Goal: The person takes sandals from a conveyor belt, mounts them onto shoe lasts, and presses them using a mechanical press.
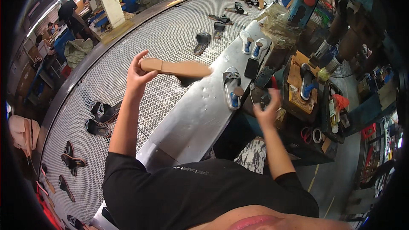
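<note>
- The left hand [137,76] is gripping a tan sandal sole [175,67] by its heel end, its grip clamped on it, holding it level above the perforated conveyor [140,55]
- The right hand [267,110] is hovering with fingers spread apart, holding nothing, at the cluttered desk [298,98], near a red-handled tool [274,82]
- A black-strapped sandal on a last [232,87] is lying on the metal ledge [200,115] between both hands
</note>
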Available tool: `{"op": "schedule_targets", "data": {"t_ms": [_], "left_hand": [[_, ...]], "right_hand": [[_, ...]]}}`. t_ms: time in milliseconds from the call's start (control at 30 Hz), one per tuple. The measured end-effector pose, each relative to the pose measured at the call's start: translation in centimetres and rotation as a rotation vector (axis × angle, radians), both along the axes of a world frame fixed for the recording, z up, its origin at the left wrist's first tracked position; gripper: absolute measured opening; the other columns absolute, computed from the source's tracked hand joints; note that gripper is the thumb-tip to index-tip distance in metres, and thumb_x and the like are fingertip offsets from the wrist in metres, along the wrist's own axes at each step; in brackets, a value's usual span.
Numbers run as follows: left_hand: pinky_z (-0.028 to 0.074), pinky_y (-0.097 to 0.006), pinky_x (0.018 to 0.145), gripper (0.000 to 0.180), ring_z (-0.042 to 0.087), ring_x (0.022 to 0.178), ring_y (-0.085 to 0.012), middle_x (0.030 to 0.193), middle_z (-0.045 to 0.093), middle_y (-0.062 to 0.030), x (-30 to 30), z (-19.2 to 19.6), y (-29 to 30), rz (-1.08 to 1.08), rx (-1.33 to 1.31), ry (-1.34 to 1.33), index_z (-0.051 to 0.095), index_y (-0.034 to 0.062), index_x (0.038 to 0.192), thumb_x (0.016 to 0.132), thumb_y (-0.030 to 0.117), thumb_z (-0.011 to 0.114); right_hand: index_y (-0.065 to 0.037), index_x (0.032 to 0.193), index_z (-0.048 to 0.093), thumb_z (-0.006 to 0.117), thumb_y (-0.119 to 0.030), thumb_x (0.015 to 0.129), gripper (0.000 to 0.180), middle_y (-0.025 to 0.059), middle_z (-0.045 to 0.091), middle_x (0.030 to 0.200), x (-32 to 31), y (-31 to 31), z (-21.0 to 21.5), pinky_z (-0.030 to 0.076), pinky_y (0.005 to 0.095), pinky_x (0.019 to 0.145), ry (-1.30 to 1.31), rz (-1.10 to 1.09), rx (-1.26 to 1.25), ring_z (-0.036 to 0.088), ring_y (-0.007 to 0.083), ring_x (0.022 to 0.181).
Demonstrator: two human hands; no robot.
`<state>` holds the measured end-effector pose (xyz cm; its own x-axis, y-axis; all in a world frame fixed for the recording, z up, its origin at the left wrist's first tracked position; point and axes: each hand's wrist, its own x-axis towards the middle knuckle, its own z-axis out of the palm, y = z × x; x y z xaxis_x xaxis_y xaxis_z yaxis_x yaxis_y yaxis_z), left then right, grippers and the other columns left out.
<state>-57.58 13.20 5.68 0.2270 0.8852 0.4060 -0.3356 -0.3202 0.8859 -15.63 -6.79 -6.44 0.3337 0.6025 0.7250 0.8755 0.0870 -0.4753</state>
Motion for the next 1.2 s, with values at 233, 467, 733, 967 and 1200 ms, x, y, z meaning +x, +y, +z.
{"op": "schedule_targets", "data": {"t_ms": [233,467,733,967,1200], "left_hand": [[0.05,-0.034,0.09,0.1,0.061,0.104,-0.0195,0.113,0.063,-0.0111,2.9,-11.2,-8.8,-0.342,0.053,0.413,0.03,0.0057,0.15,0.065,0.0,0.082],[0.044,-0.046,0.103,0.095,0.058,0.116,-0.0376,0.124,0.06,-0.0236,8.4,-16.1,-20.8,-0.719,-0.947,-0.322,0.023,0.0075,0.153,0.064,-0.007,0.054],[0.05,-0.043,0.096,0.049,0.061,0.111,-0.0325,0.117,0.064,-0.0214,11.8,-15.6,-10.0,-0.476,-0.881,-0.776,0.055,-0.0102,0.122,0.076,0.004,0.051],[0.053,-0.037,0.082,0.049,0.064,0.092,-0.0221,0.104,0.064,-0.0128,21.5,-12.4,-13.8,-0.479,-0.645,0.066,0.057,0.0021,0.119,0.093,0.044,0.059],[0.049,-0.032,0.085,0.046,0.06,0.095,-0.0164,0.104,0.063,-0.0075,31.1,-9.8,-22.4,-0.661,-0.445,0.159,0.052,-0.001,0.121,0.088,0.026,0.07]], "right_hand": [[0.0,0.139,0.035,0.079,-0.021,0.068,0.087,0.0266,0.048,0.134,-4.5,5.9,-9.8,0.04,0.0459,0.104,0.31,0.201,-0.428,0.047,0.0432,0.126],[-0.005,0.128,0.053,0.079,-0.011,0.064,0.07,0.0173,0.061,0.115,-11.6,-2.1,-5.9,0.046,0.0401,0.096,0.438,0.171,-0.171,0.06,0.0331,0.108],[-0.008,0.109,0.045,0.078,-0.005,0.067,0.053,0.0171,0.056,0.133,-16.2,-10.9,3.6,0.038,0.0434,0.105,0.395,0.458,-0.112,0.049,0.0356,0.131],[-0.009,0.106,0.043,0.078,-0.004,0.071,0.05,0.0193,0.046,0.145,-9.0,-11.4,2.7,0.026,0.0435,0.114,0.437,0.634,-0.229,0.029,0.0367,0.146],[-0.007,0.11,0.035,0.08,-0.006,0.071,0.059,0.0266,0.04,0.147,-3.5,-17.4,1.7,0.027,0.0486,0.114,0.438,0.396,-0.088,0.03,0.0438,0.143]]}}
